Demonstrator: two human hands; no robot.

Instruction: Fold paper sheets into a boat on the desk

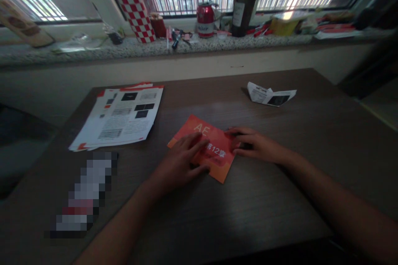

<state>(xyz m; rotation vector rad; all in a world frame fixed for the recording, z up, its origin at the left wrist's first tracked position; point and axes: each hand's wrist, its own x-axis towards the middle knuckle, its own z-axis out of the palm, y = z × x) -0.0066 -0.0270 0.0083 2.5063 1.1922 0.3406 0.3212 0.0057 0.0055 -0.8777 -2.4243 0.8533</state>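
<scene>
A red and orange printed paper (219, 168), apparently folded, lies at an angle on the dark table, with "AE" and "第12章" in light print. Over its left part is my left hand (183, 159), palm down with the fingers spread across the surface. My right hand (253, 145) touches the paper's right edge, its fingers apart and slightly bent. Part of the print is hidden under the left fingers. Beyond my right hand stands a small folded paper piece (270, 95), white with a dark printed patch.
A stack of printed sheets (127, 118) lies at the back left of the table (192, 223). Nearer me is a pixelated oblong object (87, 194). On the granite sill (102, 53) stand a red can (205, 20), a dark bottle (244, 8), a checkered bottle (137, 16) and small clutter.
</scene>
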